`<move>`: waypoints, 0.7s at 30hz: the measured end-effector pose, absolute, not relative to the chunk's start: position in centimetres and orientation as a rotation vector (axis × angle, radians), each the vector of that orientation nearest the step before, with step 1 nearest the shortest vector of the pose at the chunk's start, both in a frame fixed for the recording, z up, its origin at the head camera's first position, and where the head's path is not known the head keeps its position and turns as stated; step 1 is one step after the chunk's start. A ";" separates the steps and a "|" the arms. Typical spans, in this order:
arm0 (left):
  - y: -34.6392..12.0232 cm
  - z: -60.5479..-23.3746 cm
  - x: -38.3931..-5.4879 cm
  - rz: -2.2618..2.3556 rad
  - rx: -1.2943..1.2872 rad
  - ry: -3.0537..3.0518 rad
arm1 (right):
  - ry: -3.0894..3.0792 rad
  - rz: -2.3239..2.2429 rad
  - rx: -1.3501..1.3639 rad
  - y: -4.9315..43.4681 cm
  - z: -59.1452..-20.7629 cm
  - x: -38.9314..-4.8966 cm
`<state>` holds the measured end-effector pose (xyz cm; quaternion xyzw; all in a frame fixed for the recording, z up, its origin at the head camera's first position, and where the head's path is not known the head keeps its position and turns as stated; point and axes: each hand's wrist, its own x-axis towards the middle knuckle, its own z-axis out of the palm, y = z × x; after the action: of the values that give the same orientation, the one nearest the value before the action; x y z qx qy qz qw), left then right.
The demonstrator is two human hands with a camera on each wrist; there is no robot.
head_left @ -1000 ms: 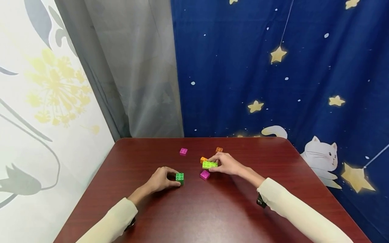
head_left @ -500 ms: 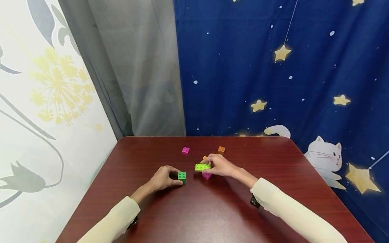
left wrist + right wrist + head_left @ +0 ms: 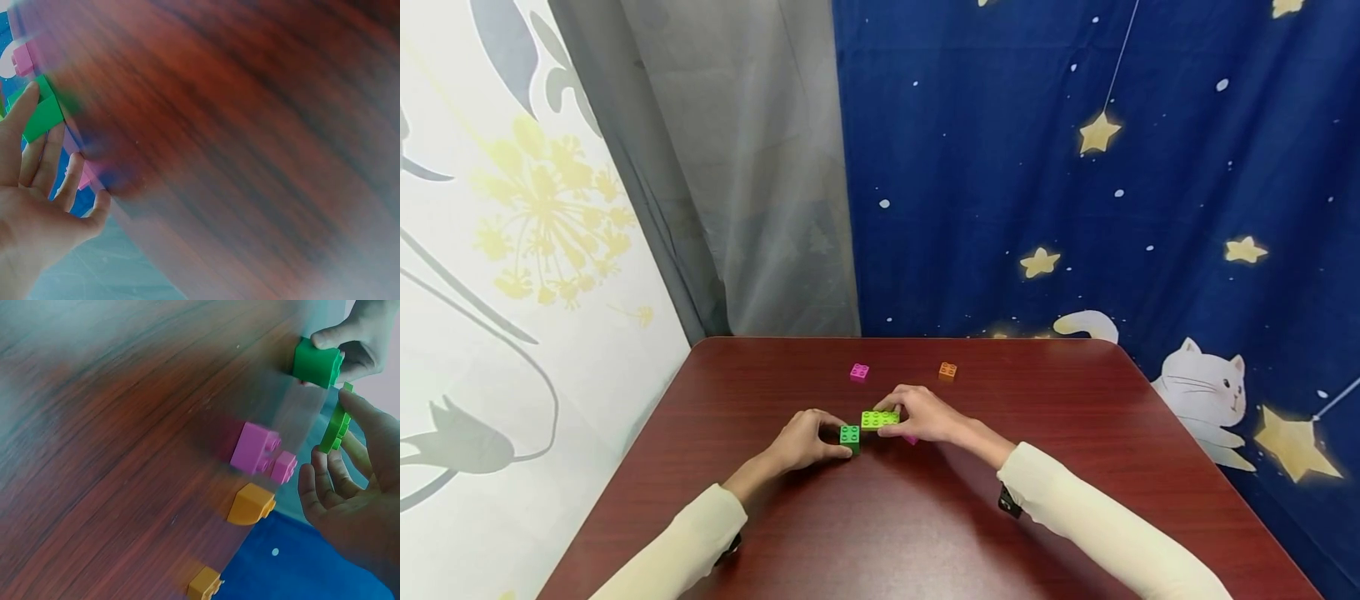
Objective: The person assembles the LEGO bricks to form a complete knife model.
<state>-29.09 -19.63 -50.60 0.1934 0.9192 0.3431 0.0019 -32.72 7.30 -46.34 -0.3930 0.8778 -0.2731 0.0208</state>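
Note:
A green toy building brick [image 3: 850, 439] stands on the table, pinched between the thumb and fingers of my left hand [image 3: 801, 439]. In the left wrist view the same green brick [image 3: 44, 112] shows a line across it; whether it is one or two pieces I cannot tell. My right hand [image 3: 925, 414] grips a longer lime-green brick [image 3: 880, 420] at its right end, studs up. In the right wrist view this lime brick [image 3: 336, 428] is held off the table, just apart from the green one. A magenta brick [image 3: 912, 439] is mostly covered by my right hand.
Farther back on the dark red table [image 3: 760, 375] lie a pink brick [image 3: 859, 372] and an orange brick [image 3: 948, 371]. Another orange brick [image 3: 250, 504], hidden in the head view, shows in the right wrist view. Curtains hang behind the table's far edge.
My right hand has carried the lime-green brick leftward, past the magenta brick, up close to the green one. My left hand keeps its hold in about the same place.

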 end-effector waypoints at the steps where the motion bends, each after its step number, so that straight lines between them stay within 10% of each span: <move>1: -19.7 -50.6 -29.1 1.075 0.613 2.884 | 2.719 -0.848 -1.217 7.0 -46.4 -32.7; 21: -19.8 -50.9 -29.3 1.007 0.608 2.904 | 2.649 -0.850 -1.283 4.3 -46.9 -32.2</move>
<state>-29.30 -19.77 -50.85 0.1941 0.9268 0.3213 0.0041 -32.16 4.25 -46.86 -0.4185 0.8640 -0.2772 0.0391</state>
